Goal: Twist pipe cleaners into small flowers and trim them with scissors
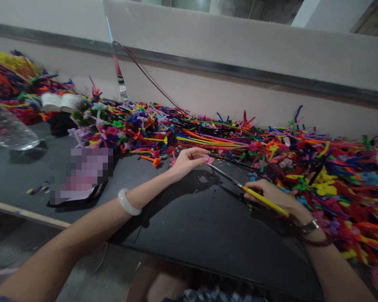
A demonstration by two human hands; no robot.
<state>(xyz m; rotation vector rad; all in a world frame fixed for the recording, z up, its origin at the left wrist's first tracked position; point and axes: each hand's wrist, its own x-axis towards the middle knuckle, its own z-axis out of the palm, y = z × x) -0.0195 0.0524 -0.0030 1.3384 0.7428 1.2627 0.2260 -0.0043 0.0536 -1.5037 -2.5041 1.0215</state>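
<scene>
Near the middle of the dark table my left hand [189,162] is closed, pinching a small pink fuzzy piece [210,160] at its fingertips. Most of that piece is hidden by the fingers. My right hand [267,195] grips yellow-handled scissors [264,201], seen nearly edge-on, so their loops do not show. Their slim metal blades [225,174] point up and left, with the tip at the pink piece. Whether the tip touches it, I cannot tell. Tiny coloured fluff bits lie on the table around both hands.
A long heap of coloured pipe cleaners [214,136] runs along the wall, spreading down the right side [343,197]. To the left are a blurred-out phone-like object [85,176], a clear plastic bottle [11,126] and white rolls [61,102]. The table's front edge [28,213] is near me.
</scene>
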